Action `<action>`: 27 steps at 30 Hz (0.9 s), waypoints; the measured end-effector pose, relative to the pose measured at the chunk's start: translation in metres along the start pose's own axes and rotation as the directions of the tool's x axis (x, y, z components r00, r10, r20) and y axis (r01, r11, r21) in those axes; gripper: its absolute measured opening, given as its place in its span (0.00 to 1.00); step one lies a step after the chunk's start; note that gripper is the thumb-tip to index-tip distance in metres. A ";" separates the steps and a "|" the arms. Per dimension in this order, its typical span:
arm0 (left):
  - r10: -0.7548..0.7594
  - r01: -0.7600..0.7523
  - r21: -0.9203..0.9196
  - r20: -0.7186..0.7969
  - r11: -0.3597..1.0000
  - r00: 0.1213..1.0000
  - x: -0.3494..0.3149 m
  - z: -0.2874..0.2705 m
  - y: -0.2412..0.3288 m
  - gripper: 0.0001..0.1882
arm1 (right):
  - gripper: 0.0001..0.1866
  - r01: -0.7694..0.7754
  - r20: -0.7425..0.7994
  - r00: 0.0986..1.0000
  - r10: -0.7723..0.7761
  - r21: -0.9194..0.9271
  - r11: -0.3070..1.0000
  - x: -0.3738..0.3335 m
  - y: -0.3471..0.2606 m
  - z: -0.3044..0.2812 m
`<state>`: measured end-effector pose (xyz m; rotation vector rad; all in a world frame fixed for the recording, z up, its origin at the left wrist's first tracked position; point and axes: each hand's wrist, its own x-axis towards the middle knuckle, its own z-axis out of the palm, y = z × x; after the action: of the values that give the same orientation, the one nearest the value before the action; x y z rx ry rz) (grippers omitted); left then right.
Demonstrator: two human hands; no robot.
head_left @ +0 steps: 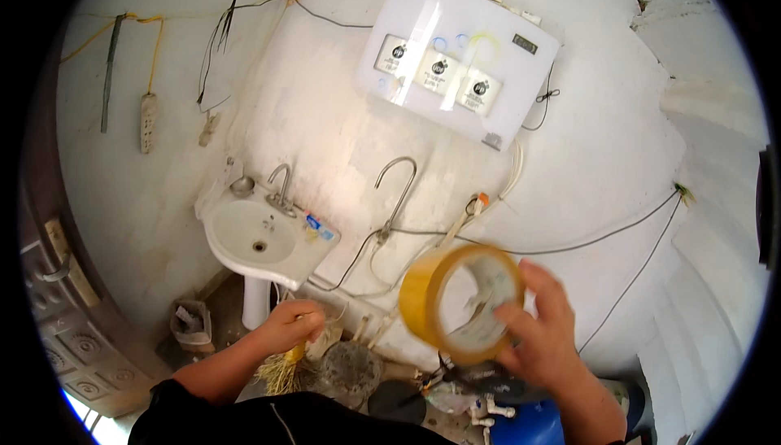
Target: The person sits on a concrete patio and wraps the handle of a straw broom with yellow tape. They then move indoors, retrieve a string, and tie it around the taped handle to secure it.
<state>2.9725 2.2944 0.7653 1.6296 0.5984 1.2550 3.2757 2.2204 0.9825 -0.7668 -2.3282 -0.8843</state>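
Observation:
A large roll of yellow-brown packing tape [419,294] is held up in front of me by my right hand [541,327]. The thumb is inside the core and the fingers are around the outer edge. My left hand [294,325] is closed, with the fingers curled in and pressed together. Whether anything small is between them I cannot make out. A straw broom [285,370] with yellow binding shows just below it; from this angle I cannot tell if they touch.
A white washbasin [252,235] with a tap stands left against the wall, a toothpaste-like box [319,225] on its rim. A white water purifier [455,63] hangs above. Below are a bin [191,325], a round grey lid-like thing [350,368] and a blue tank [529,425]. Cables cross the wall.

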 end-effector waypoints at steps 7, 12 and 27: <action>0.069 -0.008 0.241 -0.244 0.971 0.967 0.059 -0.056 -0.025 0.15 | 0.24 -0.226 -0.349 0.897 0.273 0.170 0.959 0.106 0.139 0.050; 0.101 -0.043 0.226 -0.252 0.973 0.962 0.112 -0.116 -0.050 0.14 | 0.22 -0.358 -0.562 0.738 0.373 0.141 0.923 0.221 0.212 0.057; -0.262 0.248 -0.085 -0.324 0.965 0.909 0.196 -0.237 -0.065 0.14 | 0.33 -0.796 -0.740 0.519 0.427 -0.236 0.558 0.467 0.375 0.078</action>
<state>2.8339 2.5746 0.7987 1.2619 0.9559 1.3437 3.1764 2.6580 1.3872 -1.2518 -1.0115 -1.2149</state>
